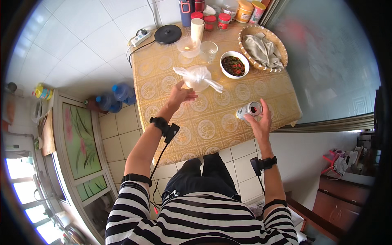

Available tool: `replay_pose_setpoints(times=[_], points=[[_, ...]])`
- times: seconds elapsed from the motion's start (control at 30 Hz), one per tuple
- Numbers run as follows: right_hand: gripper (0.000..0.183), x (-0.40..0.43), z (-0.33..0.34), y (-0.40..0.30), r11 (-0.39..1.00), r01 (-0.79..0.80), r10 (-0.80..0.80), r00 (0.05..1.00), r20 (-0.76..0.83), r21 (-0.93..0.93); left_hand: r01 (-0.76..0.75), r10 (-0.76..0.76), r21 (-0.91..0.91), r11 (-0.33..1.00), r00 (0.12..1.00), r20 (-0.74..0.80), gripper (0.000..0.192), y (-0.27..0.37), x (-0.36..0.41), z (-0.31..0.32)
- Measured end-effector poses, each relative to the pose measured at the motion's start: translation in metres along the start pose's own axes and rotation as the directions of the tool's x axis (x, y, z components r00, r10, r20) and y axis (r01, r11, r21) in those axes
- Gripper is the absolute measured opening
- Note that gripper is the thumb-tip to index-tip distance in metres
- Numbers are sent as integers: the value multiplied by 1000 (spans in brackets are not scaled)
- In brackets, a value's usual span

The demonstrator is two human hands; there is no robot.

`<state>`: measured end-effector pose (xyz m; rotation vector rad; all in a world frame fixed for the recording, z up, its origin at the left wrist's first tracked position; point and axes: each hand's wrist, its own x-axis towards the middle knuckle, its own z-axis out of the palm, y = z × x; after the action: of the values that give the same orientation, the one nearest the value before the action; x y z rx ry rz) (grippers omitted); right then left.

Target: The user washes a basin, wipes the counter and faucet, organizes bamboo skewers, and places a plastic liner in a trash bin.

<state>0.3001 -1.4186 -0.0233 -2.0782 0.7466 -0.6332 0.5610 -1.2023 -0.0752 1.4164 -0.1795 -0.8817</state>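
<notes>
My right hand has its thumb and fingers around an opened metal drink can at the right front part of the table. The can's dark opening faces up toward me. Its base seems to be on or close to the tablecloth. My left hand has its fingers apart and holds nothing. Just beyond those fingertips lies a knotted clear plastic bag, its twisted ends sticking out to both sides. Whether the fingers touch the bag I cannot tell. What the bag contains is unclear.
Behind the bag stand a plastic bowl, a clear cup and a white bowl of dark food with red pieces. A wicker basket holds cloth. Farther back are a kettle base, a power strip and red-lidded jars.
</notes>
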Motion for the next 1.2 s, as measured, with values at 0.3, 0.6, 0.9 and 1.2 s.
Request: replay_pose_setpoints(times=[0.3, 0.6, 0.9, 1.2], points=[[71, 0, 26, 55, 861, -147, 110, 989, 104, 488, 59, -47, 77, 995, 988, -147, 58, 16, 12, 8], [36, 4, 12, 70, 972, -94, 97, 995, -4, 216, -51, 72, 181, 982, 992, -108, 27, 36, 24, 7], [34, 10, -21, 72, 999, -38, 37, 998, -45, -27, -279, 293, 219, 935, 956, -32, 20, 159, 109, 51], [66, 13, -35, 59, 983, -178, 172, 979, 109, 49, -92, 121, 192, 977, 983, -141, 20, 148, 239, 108]])
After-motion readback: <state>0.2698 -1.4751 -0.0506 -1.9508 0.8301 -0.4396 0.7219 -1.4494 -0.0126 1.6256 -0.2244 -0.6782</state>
